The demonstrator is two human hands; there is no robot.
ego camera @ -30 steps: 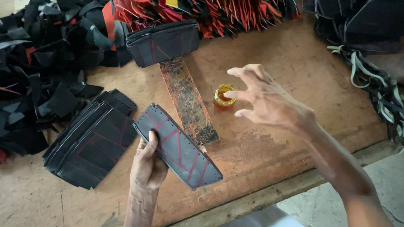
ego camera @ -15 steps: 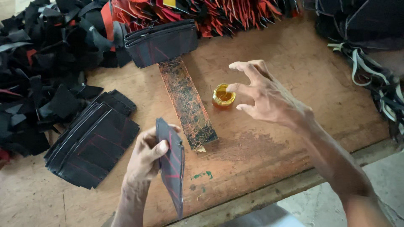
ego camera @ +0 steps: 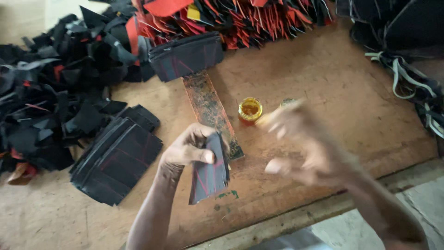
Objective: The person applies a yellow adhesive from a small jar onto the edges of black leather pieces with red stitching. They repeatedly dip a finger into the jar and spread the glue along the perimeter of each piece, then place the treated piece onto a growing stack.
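On the wooden table (ego camera: 323,78), the dark stack (ego camera: 115,159) lies left of the stained strip (ego camera: 210,111). Your left hand (ego camera: 187,148) pinches one black piece (ego camera: 210,171) by its top edge, hanging above the table; it looks light and floppy, so grip near the edge. Your right hand (ego camera: 305,148) is blurred, fingers spread, holding nothing, near the small jar (ego camera: 250,110).
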